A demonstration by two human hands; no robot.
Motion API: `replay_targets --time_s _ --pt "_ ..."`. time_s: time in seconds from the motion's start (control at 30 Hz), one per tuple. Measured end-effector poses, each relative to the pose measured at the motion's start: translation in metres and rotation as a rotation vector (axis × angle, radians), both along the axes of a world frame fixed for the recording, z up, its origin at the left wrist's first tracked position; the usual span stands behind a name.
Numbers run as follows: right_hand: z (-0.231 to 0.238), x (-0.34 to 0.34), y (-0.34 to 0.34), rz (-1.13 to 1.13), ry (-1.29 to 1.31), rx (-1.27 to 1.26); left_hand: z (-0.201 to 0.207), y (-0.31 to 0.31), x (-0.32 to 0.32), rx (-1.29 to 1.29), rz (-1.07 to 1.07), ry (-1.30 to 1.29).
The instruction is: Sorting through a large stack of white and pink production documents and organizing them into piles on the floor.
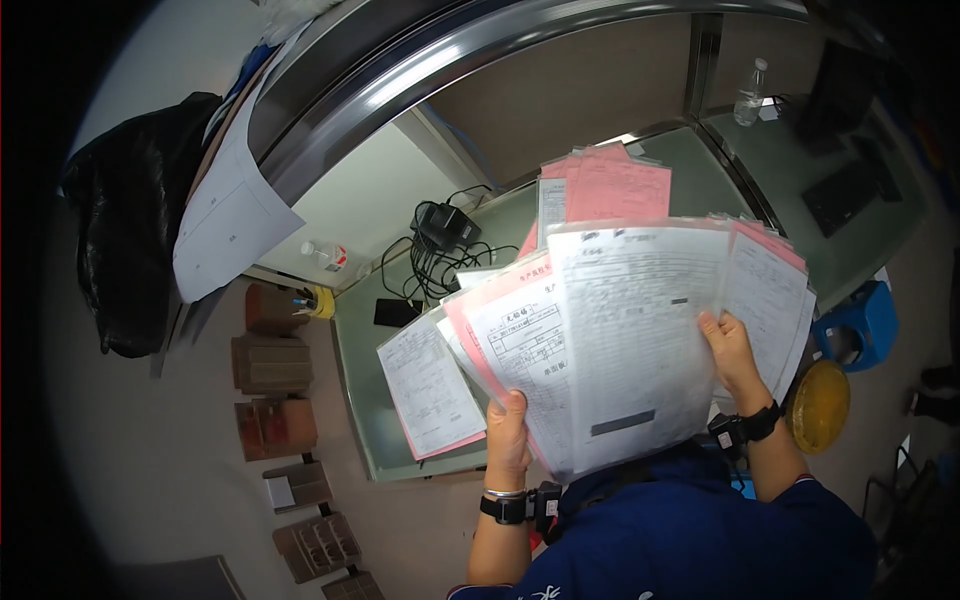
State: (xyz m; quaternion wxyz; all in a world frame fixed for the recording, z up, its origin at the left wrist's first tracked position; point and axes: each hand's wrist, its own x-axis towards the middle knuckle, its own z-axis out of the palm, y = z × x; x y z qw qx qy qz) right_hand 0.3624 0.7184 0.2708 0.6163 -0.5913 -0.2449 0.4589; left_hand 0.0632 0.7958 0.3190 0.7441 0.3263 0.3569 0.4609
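Note:
In front of me I hold up a fan of printed forms in clear plastic sleeves. My left hand (507, 435) is closed on the lower left edge of a white form with pink sheets (515, 330) behind it, thumb on top. My right hand (733, 352) pinches the right edge of a large sleeved white sheet (640, 330), which overlaps the other forms. Behind that hand, more sleeved papers (768, 285) fan out. A pink-backed form (430, 385) lies left of my left hand, and pink sleeved sheets (618, 190) show beyond the large sheet. My fingers behind the papers are hidden.
The papers are over a green-topped desk (370, 440). On it are a black adapter with tangled cables (440, 235) and a dark phone (398, 313). A bottle (325, 255) stands left, another bottle (750, 92) far right. Right are a blue stool (858, 325) and yellow round seat (820, 405).

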Motion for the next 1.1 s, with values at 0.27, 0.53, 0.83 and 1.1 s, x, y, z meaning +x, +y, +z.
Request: replay_targets --time_s 0.27,0.53,0.83,1.1 --pt "-0.041 0.156 -0.070 -0.391 -0.176 -0.071 -0.001 0.000 -0.009 -0.011 -0.010 0.004" --pt "-0.068 0.135 -0.050 -0.336 -1.017 -0.299 -0.003 0.002 -0.003 -0.015 0.008 0.023" --pt "-0.016 -0.046 0.029 0.335 -0.020 -0.077 0.000 0.001 -0.010 0.000 0.096 0.136" --pt "-0.021 -0.022 0.073 0.138 0.003 0.022 -0.002 -0.016 -0.025 0.007 0.276 0.028"
